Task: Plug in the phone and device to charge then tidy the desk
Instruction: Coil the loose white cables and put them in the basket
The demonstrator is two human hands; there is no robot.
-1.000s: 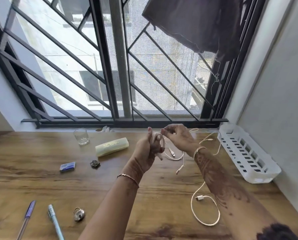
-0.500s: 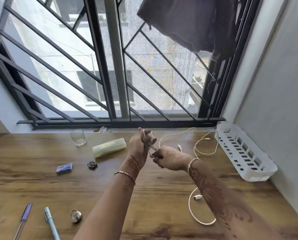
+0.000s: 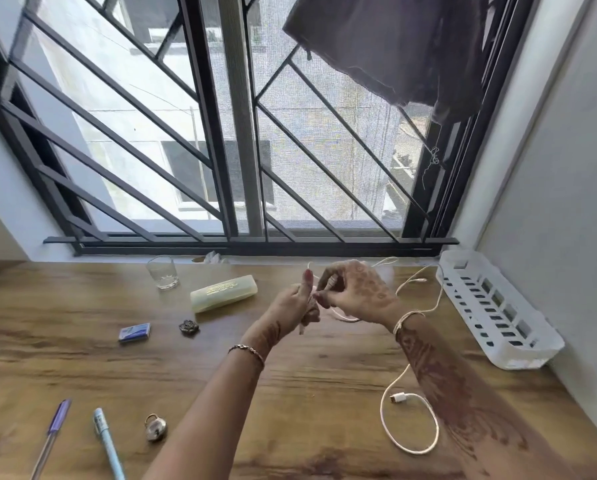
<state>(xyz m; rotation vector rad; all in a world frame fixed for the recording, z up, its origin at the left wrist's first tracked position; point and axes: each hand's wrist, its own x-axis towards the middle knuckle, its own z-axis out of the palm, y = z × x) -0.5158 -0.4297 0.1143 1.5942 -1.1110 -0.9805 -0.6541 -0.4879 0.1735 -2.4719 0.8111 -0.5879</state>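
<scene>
Above the middle of the wooden desk [image 3: 290, 393], my left hand [image 3: 297, 304] is closed around a small coil of white cable. My right hand [image 3: 357, 289] pinches the same cable right beside it, thumb and fingers together. The rest of the white cable [image 3: 409, 420] trails down under my right forearm into a loop on the desk, with a white USB plug [image 3: 398, 397] lying inside the loop. Another thin white strand [image 3: 418, 280] runs toward the back right. No phone or other device shows.
A white slotted tray [image 3: 498, 310] lies against the right wall. A glass [image 3: 163, 273], a pale green case [image 3: 224, 293], a blue box [image 3: 135, 332], a small dark trinket [image 3: 188, 327], a padlock [image 3: 155, 427] and two pens [image 3: 108, 441] are scattered left.
My right hand has risen from below my left hand to beside and above it, carrying the cable around the coil. The view has shifted slightly.
</scene>
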